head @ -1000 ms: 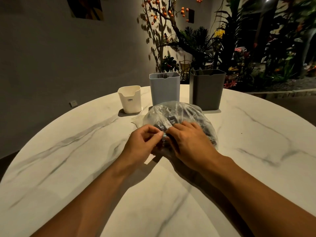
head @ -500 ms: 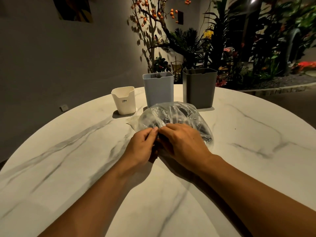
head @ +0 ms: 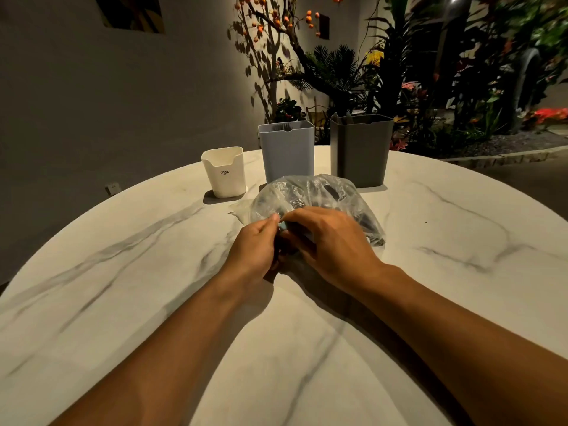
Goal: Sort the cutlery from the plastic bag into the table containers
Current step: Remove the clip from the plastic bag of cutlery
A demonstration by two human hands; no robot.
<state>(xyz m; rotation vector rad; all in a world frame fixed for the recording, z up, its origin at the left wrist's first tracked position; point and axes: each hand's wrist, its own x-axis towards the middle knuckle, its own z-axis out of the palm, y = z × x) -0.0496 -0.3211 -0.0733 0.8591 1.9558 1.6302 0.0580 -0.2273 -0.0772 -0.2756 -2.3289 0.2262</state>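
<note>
Both hands point(head: 255, 244) point(head: 332, 244) have stayed pinching the plastic bag point(head: 310, 195) just beyond them

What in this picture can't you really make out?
- Head view: the cutlery inside the plastic bag, only dark shapes through crinkled film.
- The bag's near end, covered by the left hand and right hand.
- Inside the grey container and blue container: walls hide it.

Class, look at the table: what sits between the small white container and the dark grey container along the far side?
The head view shows the light blue container standing between the white container and the dark grey container, apart from both.
</note>
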